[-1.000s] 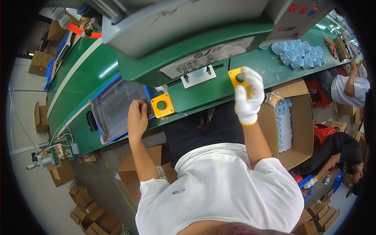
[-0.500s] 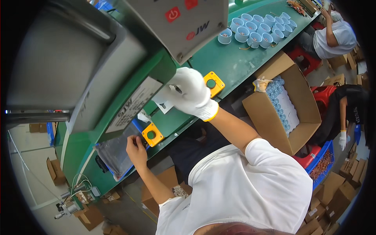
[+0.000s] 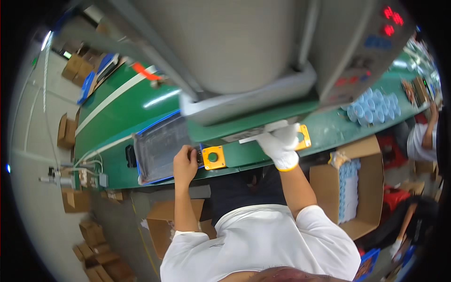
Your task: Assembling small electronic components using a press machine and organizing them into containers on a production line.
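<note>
My bare left hand (image 3: 185, 164) is at the table's front edge, its fingers curled together beside a yellow box with a green button (image 3: 213, 158). A small dark patch shows at its fingertips; what they hold, if anything, I cannot make out. In a white glove with a yellow cuff, my right hand (image 3: 280, 146) reaches to the lower front edge of a large grey and green machine (image 3: 253, 110). Its fingers are blurred and partly hidden near a pale flat piece (image 3: 256, 133). Partly behind the glove sits a second yellow button box (image 3: 305, 136).
A blue-edged tray with a dark grey lining (image 3: 164, 148) lies left of the machine. Light-blue cups (image 3: 373, 107) stand grouped on the green table's right side. An open carton (image 3: 371, 188) holding blue cups is at my right; another carton (image 3: 159, 211) stands below left.
My view has turned, so the table now runs more level and the machine fills the top middle. The gloved hand stays at the machine's front; the left hand stays by the nearer button box.
</note>
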